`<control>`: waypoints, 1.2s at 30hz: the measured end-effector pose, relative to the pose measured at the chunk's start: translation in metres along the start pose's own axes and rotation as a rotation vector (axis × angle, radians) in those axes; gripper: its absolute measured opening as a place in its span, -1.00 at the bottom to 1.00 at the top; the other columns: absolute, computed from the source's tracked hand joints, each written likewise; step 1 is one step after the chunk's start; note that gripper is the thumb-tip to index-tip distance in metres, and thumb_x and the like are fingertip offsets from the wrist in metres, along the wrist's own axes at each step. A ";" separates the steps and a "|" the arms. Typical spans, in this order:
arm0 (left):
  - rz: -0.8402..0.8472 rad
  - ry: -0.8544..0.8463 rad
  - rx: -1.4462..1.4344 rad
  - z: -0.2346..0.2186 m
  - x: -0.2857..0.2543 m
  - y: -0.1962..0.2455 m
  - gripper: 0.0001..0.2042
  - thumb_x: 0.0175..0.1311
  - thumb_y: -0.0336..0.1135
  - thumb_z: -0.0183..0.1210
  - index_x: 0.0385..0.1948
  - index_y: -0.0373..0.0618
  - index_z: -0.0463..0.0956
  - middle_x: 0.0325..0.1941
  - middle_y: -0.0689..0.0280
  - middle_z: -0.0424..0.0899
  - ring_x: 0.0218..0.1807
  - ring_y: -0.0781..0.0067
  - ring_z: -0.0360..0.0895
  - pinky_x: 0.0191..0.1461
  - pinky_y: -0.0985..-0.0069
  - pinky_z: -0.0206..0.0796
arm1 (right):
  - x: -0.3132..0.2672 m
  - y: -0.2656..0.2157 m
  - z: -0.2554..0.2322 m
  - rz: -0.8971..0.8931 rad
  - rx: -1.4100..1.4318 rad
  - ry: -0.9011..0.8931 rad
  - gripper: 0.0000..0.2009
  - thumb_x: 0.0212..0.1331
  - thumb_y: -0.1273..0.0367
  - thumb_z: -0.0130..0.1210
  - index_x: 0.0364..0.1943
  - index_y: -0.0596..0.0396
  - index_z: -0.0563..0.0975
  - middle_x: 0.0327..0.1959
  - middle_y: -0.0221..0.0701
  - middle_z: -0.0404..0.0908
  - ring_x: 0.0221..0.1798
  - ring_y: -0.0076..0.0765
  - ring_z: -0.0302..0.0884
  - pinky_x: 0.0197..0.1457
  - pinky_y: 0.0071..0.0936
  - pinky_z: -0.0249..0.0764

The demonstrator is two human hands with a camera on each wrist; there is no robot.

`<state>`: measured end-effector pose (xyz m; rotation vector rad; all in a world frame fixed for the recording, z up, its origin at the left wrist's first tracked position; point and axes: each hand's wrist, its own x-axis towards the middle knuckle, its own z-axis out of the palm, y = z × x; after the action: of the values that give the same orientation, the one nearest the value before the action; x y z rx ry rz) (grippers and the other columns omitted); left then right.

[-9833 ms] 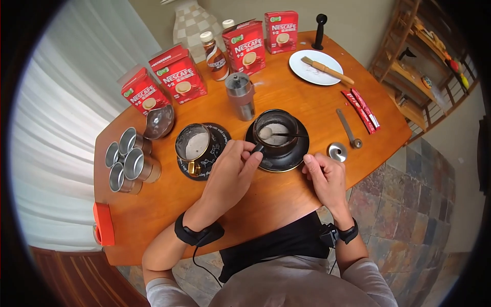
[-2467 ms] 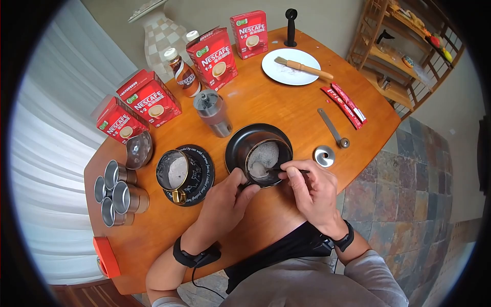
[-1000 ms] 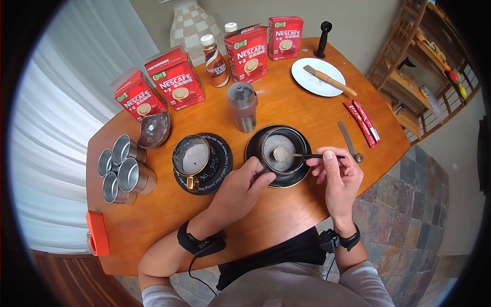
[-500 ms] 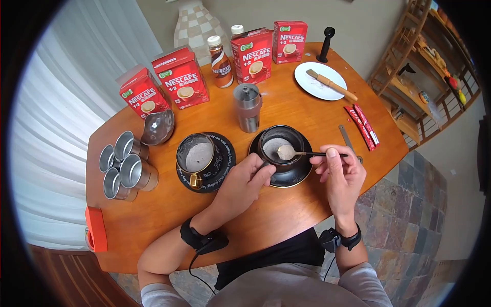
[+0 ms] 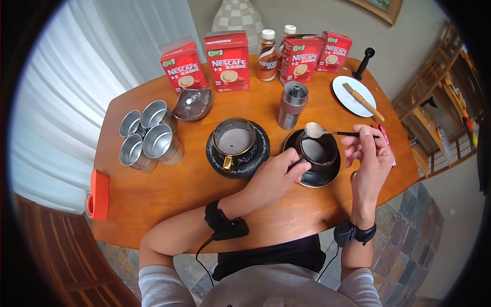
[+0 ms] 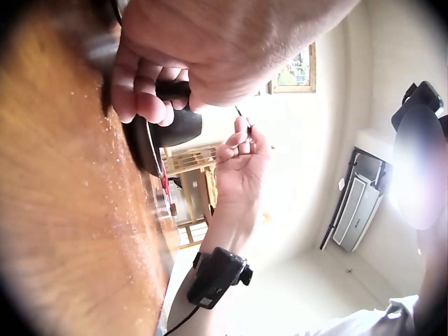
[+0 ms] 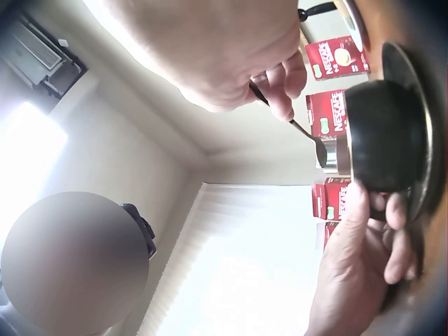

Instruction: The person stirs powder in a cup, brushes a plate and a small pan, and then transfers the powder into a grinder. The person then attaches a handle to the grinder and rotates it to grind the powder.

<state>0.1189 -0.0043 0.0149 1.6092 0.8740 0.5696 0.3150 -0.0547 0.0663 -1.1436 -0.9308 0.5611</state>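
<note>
In the head view my left hand (image 5: pixel 273 176) grips the handle of a dark cup (image 5: pixel 331 148) standing on a black saucer (image 5: pixel 327 177). The left wrist view shows its fingers curled round the black handle (image 6: pixel 172 89). My right hand (image 5: pixel 371 156) pinches the thin dark handle of a spoon (image 5: pixel 314 130). A pale heap fills the spoon's bowl, which is held above the cup's far rim. In the right wrist view the spoon (image 7: pixel 320 150) hangs clear of the cup (image 7: pixel 383 133). Greyish powder lies inside the cup.
Left of it, a gold-handled cup (image 5: pixel 217 140) with pale powder sits on a lettered saucer (image 5: pixel 215 162). A coffee grinder (image 5: pixel 292 107) stands behind. Metal cups (image 5: pixel 162 143), a bowl (image 5: pixel 193 105), Nescafe boxes (image 5: pixel 226 66), bottles (image 5: pixel 267 59) and a plate with a brush (image 5: pixel 363 101) surround them.
My right hand, idle at first with the spoon lying in the cup, took the spoon, stirred the tilted cup, then lifted a spoonful above the rim. The head view has swung left.
</note>
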 end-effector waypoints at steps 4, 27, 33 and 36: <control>-0.001 -0.003 0.006 0.002 0.003 -0.005 -0.80 0.59 -0.22 0.15 -0.16 -0.16 0.48 -0.41 0.44 0.56 -0.54 0.69 0.42 -0.49 0.59 0.30 | -0.001 -0.013 0.039 0.006 0.023 -0.111 -0.76 0.57 0.31 0.10 -0.08 0.24 0.67 -0.35 -0.27 0.80 -0.47 -0.71 0.59 -0.48 -0.73 0.41; 0.244 -0.029 0.065 0.001 0.007 -0.031 -0.60 0.46 -0.44 0.18 0.26 -0.30 0.33 0.25 0.04 0.48 0.31 0.24 0.43 0.37 0.22 0.32 | -0.001 0.009 0.106 -0.699 -0.568 -0.735 -0.91 0.23 0.51 0.29 -0.21 0.16 0.65 -0.30 -0.25 0.69 -0.24 -0.05 0.59 -0.18 -0.18 0.55; 0.359 0.198 0.069 0.011 0.009 -0.040 -0.67 0.39 -0.20 0.23 0.03 -0.25 0.52 -0.04 -0.14 0.70 0.04 -0.21 0.66 0.07 0.05 0.47 | -0.008 0.000 0.105 -0.757 -0.690 -0.730 -0.90 0.22 0.51 0.30 -0.21 0.12 0.66 -0.36 -0.31 0.63 -0.27 -0.13 0.57 -0.25 -0.23 0.53; 0.416 0.257 0.096 0.015 0.013 -0.048 -0.65 0.38 -0.20 0.25 0.07 -0.22 0.50 -0.01 -0.14 0.69 0.08 -0.20 0.65 0.09 0.04 0.47 | -0.009 0.004 0.105 -0.786 -0.755 -0.748 -0.91 0.21 0.51 0.30 -0.22 0.11 0.65 -0.35 -0.34 0.62 -0.26 -0.15 0.56 -0.26 -0.24 0.54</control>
<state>0.1276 -0.0002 -0.0364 1.8459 0.7614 1.0588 0.2208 -0.0065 0.0723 -1.0830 -2.2347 -0.0679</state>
